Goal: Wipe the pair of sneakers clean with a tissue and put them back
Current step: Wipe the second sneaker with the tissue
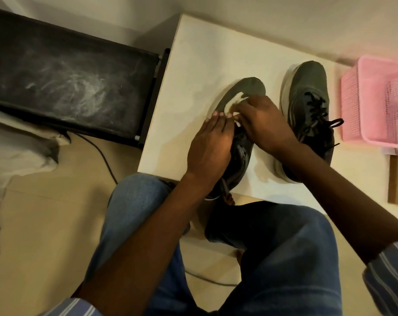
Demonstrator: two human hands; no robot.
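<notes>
Grey sneakers (307, 106) (black laces) — white tissue (76, 101), pink basket (362, 96), striped sleeves (389, 277)

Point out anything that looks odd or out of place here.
The black surface left of the white table is streaked with whitish dust or smears. The left sneaker's heel overhangs the table's near edge.
</notes>
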